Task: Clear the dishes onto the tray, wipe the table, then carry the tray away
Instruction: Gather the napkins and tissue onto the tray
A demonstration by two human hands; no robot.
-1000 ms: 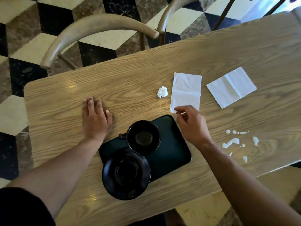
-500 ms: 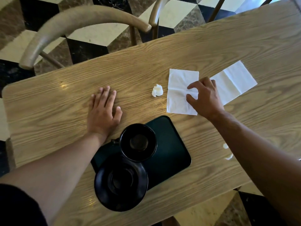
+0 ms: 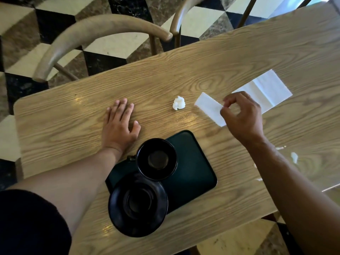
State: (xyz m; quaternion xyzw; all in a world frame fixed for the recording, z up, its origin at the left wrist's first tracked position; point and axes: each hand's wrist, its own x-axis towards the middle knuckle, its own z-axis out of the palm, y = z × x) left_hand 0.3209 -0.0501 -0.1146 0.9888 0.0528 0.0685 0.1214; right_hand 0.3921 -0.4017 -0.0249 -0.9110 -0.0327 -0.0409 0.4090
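A dark tray (image 3: 193, 173) lies on the wooden table (image 3: 184, 70) near its front edge. On it stand a black cup (image 3: 157, 159) and, overhanging the tray's near corner, a black saucer (image 3: 138, 204). My left hand (image 3: 119, 126) rests flat on the table just left of the tray, fingers spread. My right hand (image 3: 242, 116) pinches the edge of a white napkin (image 3: 209, 107), lifted and folded over. A second flat napkin (image 3: 266, 89) lies behind that hand. A small crumpled paper ball (image 3: 179, 103) sits between my hands. White spill drops (image 3: 294, 157) mark the table at right, partly hidden by my right forearm.
Two curved wooden chair backs (image 3: 99, 32) stand against the table's far side over a checkered floor (image 3: 114, 45). The table's front edge runs close below the saucer.
My right hand went from the napkin's near edge onto its far side, then pinched and lifted it, folding it over. The left hand stayed flat on the table.
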